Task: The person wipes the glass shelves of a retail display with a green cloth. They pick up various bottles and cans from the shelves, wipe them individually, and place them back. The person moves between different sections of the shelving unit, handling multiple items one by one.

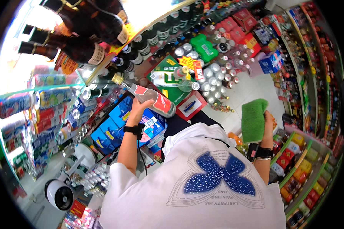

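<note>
My left hand (141, 108) is closed around a clear glass bottle (153, 98) with a gold cap and a red label. The bottle lies tilted in front of me, its cap towards the shelf at the upper left and its base near my lap. On the other side, my right hand (267, 126) grips a green cloth (253, 120), which hangs flat and partly hides the fingers. The cloth and the bottle are well apart. Below the bottle are blue printed cartons (114, 126), and beyond it stands a green carton (167, 77) with two glass bottles on top.
A glass-fronted shelf of cans (50, 98) stands close on the left, dark bottles (74, 48) above it. Grouped cans (213, 77) and bottles cover the floor ahead. Stocked racks (301, 57) line the right. A white fan (63, 197) is at lower left.
</note>
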A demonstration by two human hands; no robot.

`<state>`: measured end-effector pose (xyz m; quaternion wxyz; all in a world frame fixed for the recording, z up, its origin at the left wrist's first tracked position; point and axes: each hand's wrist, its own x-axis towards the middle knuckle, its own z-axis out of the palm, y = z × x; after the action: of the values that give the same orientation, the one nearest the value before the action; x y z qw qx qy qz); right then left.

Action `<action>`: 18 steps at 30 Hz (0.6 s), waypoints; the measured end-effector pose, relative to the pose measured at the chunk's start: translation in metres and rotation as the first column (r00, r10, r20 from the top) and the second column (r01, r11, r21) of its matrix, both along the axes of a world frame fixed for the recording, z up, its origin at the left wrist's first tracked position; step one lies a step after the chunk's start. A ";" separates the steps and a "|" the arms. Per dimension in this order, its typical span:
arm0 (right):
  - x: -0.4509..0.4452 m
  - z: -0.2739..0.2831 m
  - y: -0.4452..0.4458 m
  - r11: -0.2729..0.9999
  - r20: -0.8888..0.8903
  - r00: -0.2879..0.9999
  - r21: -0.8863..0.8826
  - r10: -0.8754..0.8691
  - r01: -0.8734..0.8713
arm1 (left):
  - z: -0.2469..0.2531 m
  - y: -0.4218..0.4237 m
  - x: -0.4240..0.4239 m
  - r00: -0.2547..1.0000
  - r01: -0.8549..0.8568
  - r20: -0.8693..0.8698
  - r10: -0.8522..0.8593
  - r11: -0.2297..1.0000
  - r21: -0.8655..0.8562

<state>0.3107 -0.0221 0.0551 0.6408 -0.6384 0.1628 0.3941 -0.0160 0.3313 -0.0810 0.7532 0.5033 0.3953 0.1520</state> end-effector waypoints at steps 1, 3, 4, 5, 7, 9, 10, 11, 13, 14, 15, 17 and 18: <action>-0.001 0.012 0.015 0.998 0.016 1.000 0.064 0.010 -0.011 | 0.009 -0.006 -0.008 0.999 -0.016 0.048 0.017 1.000 -0.026; -0.005 0.037 0.044 0.981 0.055 0.998 0.192 0.008 -0.018 | 0.048 -0.026 -0.001 0.960 -0.038 0.269 0.082 0.986 -0.164; -0.009 0.053 0.059 0.943 0.189 0.969 0.264 0.157 -0.204 | 0.050 -0.036 -0.002 0.932 0.021 0.358 0.062 0.974 -0.224; -0.015 0.064 0.075 0.935 0.158 0.981 0.317 0.110 -0.156 | 0.072 -0.049 0.009 0.907 0.026 0.413 0.078 0.970 -0.241; -0.032 0.081 0.114 0.912 0.100 0.995 0.406 0.024 -0.062 | 0.114 -0.073 0.030 0.849 0.103 0.516 0.117 0.920 -0.378; -0.052 0.082 0.135 0.887 0.184 0.980 0.435 0.081 -0.155 | 0.139 -0.086 0.052 0.794 0.200 0.604 0.069 0.909 -0.365; -0.053 0.089 0.152 0.802 0.760 0.596 0.176 0.258 -0.571 | 0.149 -0.093 0.059 0.798 0.212 0.599 0.065 0.900 -0.380; -0.062 0.100 0.166 0.708 0.870 0.339 -0.016 0.358 -0.706 | 0.146 -0.097 0.060 0.812 0.228 0.581 0.055 0.887 -0.402; -0.082 0.119 0.187 0.542 0.867 0.199 -0.093 0.456 -0.835 | 0.171 -0.105 0.077 0.885 0.051 0.459 0.079 0.963 -0.264; -0.080 0.123 0.188 0.511 0.883 0.165 -0.095 0.440 -0.855 | 0.176 -0.106 0.080 0.889 0.066 0.455 0.060 0.964 -0.257; -0.078 0.125 0.188 0.475 0.895 0.130 -0.099 0.426 -0.874 | 0.180 -0.106 0.083 0.893 0.078 0.448 0.046 0.964 -0.254; -0.061 0.128 0.173 0.382 0.797 0.251 0.027 0.549 -0.924 | 0.189 -0.092 0.095 0.895 0.009 0.441 0.066 0.986 -0.167; -0.049 0.120 0.161 0.347 0.718 0.314 0.108 0.621 -0.932 | 0.191 -0.086 0.100 0.897 -0.029 0.434 0.084 0.991 -0.133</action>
<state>0.2619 0.1390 0.1755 0.5080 -0.5178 -0.4909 0.4825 0.0838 0.2455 0.1100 0.8476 0.3970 0.2388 0.2585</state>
